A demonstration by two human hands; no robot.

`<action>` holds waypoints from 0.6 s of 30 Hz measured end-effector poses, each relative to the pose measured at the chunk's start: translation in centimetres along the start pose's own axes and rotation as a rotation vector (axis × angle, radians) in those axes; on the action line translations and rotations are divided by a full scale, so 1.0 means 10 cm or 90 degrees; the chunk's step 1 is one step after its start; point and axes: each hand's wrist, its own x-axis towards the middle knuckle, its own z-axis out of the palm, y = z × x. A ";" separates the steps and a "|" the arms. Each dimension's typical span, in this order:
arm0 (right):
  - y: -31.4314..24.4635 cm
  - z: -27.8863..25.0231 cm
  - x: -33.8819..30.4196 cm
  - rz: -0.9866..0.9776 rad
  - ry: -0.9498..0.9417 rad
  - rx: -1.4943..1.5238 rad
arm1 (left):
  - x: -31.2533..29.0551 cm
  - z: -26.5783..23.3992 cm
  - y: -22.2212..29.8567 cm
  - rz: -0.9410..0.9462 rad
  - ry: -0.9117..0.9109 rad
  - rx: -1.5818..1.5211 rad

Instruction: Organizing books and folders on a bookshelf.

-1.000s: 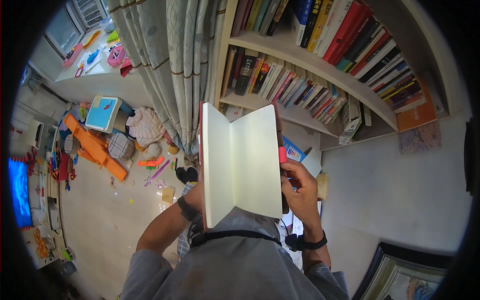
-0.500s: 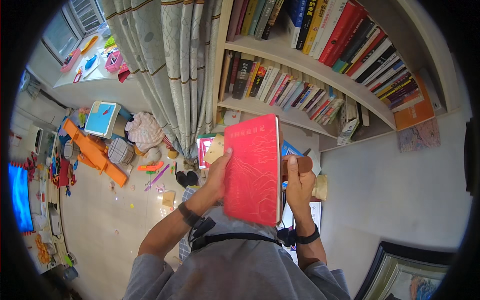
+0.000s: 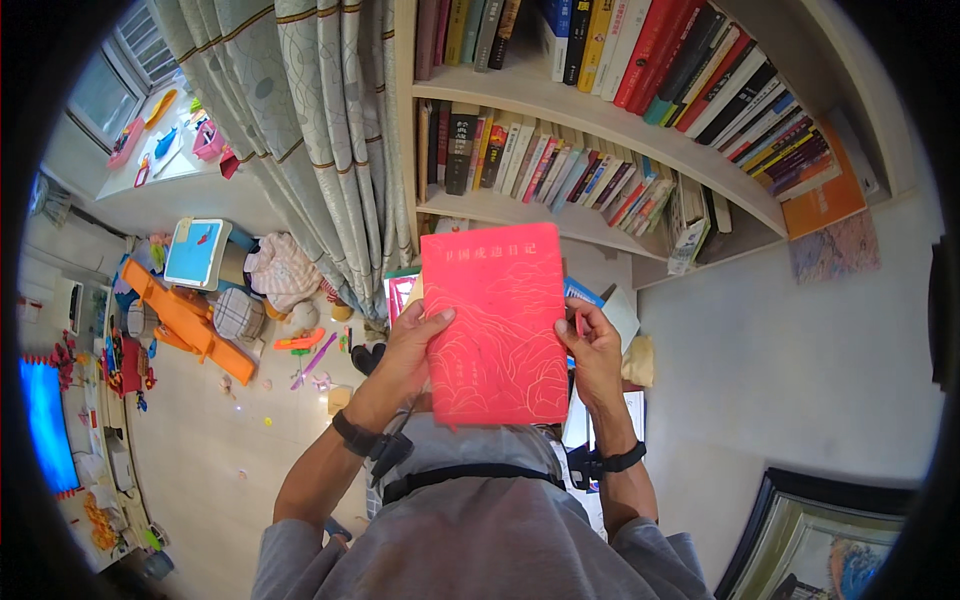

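A red book (image 3: 495, 325) with pale line drawings of hills on its cover faces me, upright in front of my waist. My left hand (image 3: 403, 350) grips its left edge, thumb on the cover and fingers behind. At the opposite edge, my right hand (image 3: 597, 360) pinches the book with its thumb against the side and its fingers curled. The book hides most of the surface behind it. Each wrist wears a black band.
Ahead stands a bookshelf (image 3: 600, 115) with rows of books, beside a grey patterned curtain (image 3: 340, 130). Toys and an orange plastic piece (image 3: 185, 325) lie on the floor at left. A framed picture (image 3: 820, 540) leans at lower right. Papers sit behind the book.
The book has turned to show its cover squarely. My right hand has moved from a brown flap at its side to the right edge, and the flap is out of sight.
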 end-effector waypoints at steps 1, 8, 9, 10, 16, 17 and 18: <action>-0.01 0.01 -0.01 0.011 -0.012 0.016 | -0.01 -0.01 0.01 -0.001 0.003 0.002; 0.10 -0.17 0.06 -0.037 -0.012 0.026 | -0.06 0.11 0.07 0.003 -0.085 0.047; 0.11 -0.17 0.06 -0.041 -0.009 0.023 | -0.06 0.12 0.06 -0.004 -0.094 0.041; 0.11 -0.18 0.06 -0.045 -0.006 0.021 | -0.07 0.12 0.06 -0.004 -0.094 0.043; 0.21 -0.23 0.06 -0.078 0.024 -0.049 | -0.10 0.21 0.03 -0.023 -0.116 0.000; 0.21 -0.23 0.06 -0.078 0.023 -0.048 | -0.11 0.21 0.03 -0.028 -0.122 0.001; 0.21 -0.23 0.05 -0.090 0.025 -0.069 | -0.11 0.22 0.03 -0.033 -0.127 0.002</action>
